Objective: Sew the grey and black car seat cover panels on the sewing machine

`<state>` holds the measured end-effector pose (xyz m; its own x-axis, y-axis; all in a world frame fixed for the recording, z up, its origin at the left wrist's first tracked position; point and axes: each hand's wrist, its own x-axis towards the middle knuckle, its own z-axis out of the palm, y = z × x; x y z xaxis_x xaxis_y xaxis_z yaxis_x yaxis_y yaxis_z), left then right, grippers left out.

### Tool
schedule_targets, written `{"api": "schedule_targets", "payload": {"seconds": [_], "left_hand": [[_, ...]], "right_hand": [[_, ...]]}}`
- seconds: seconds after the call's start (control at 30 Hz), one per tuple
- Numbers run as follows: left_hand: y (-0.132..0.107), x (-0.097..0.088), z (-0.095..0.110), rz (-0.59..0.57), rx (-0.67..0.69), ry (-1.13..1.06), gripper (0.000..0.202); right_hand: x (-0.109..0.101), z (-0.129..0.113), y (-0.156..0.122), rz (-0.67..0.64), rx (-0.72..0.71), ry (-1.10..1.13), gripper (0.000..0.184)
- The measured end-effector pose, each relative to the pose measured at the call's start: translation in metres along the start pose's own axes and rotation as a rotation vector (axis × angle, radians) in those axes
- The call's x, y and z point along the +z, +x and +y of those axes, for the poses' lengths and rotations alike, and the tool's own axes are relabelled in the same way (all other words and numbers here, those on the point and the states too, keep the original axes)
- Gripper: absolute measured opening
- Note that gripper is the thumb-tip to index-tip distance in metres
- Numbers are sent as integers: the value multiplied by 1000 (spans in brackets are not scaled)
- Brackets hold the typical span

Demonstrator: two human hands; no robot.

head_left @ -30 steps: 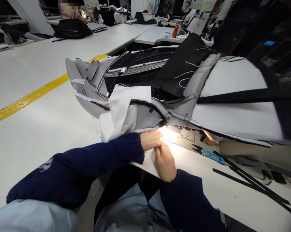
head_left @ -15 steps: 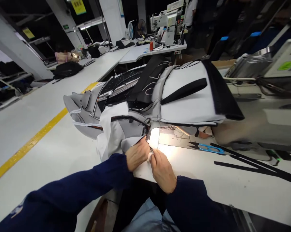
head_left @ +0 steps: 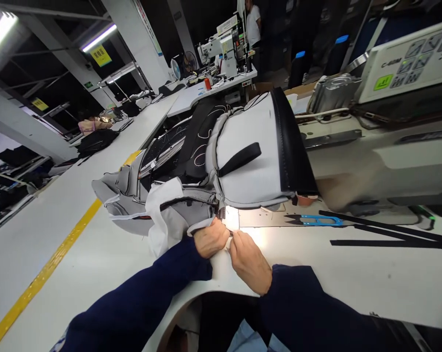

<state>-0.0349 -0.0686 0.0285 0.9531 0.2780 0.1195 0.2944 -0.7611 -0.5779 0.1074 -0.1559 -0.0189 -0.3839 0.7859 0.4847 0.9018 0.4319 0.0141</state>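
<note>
A large padded grey-and-white fabric piece (head_left: 248, 176) with black straps lies across the sewing table, one end against the sewing machine. My left hand (head_left: 211, 238) is closed on a grey fabric edge just in front of the lit metal plate (head_left: 233, 217). Touching it, or nearly so, is my right hand (head_left: 251, 264), thumb and fingers pinched around a small bit whose kind is hidden by the fingers. A loose white cloth flap (head_left: 162, 210) hangs beside my left wrist. To the right of the plate lie blue thread snips (head_left: 318, 220), apart from both hands.
Black strips (head_left: 386, 243) lie on the right of the white table (head_left: 309, 288). The sewing machine's body (head_left: 400, 166) with its control panel (head_left: 408, 63) stands at the right. Yellow tape (head_left: 55, 259) runs along the left. Another sewing machine (head_left: 221, 51) and a person (head_left: 253, 24) are farther back.
My view has turned, showing more of the machine panel. The white end of the fabric piece has shifted left and its black edge hangs lower. Both hands remain pinched close together.
</note>
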Motion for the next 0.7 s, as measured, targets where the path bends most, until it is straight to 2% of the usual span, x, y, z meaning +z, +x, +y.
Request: {"api": "schedule_targets", "payload": {"seconds": [0.1,0.23,0.33,0.57,0.7], "left_hand": [[6,5,-5,-55,-1,-18,29],[12,17,-11,-40,5,-13,29],[15,24,-14,-80,-9,-27,29],[25,21,-24,-159,-60,-46,33],[31,29,-27,-137,-104,-42,33]], "right_hand": [[3,9,7,-29,-29,-21,26],[10,20,15,-25,-53,-13,23],[14,26,21,-3,-78,-8,21],[25,36,34,70,-56,-19,26],[28,42,42,75,-49,-17,22]]}}
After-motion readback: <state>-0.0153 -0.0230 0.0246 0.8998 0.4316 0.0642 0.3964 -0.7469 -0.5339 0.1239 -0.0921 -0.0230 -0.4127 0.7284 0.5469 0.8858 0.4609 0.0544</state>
